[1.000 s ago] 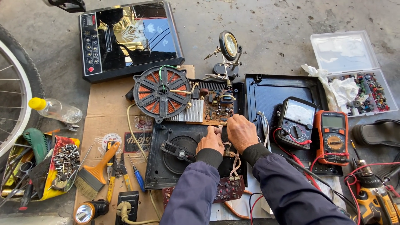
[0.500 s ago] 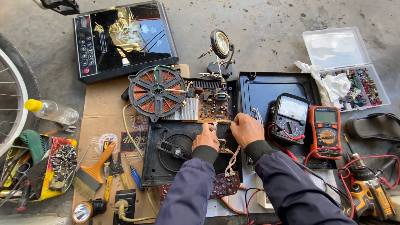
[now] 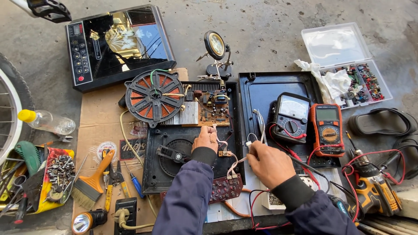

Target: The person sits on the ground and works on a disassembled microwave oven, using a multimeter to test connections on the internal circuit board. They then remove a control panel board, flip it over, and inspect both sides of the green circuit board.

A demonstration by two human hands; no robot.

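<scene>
An opened induction cooker base (image 3: 152, 176) lies on cardboard, with a copper coil disc (image 3: 154, 96), a finned heatsink and a brown circuit board (image 3: 214, 111) at its far end. My left hand (image 3: 206, 138) rests fingers-down on the base just below the board, beside white wires. My right hand (image 3: 269, 163) pinches a small white wire connector (image 3: 249, 143) over the base's right edge. A small red control board (image 3: 225, 188) lies between my forearms.
An analogue meter (image 3: 291, 116) and an orange digital multimeter (image 3: 327, 129) sit on a black lid at right. A parts box (image 3: 355, 82), yellow drill (image 3: 375, 191), whole cooktop (image 3: 117, 43), magnifier stand (image 3: 216, 48), brush (image 3: 91, 182), screw tray (image 3: 56, 174) and bottle (image 3: 45, 122) surround it.
My right hand has pulled back to the right, off the base, drawing the white connector and wires with it. My left hand stays near the circuit board.
</scene>
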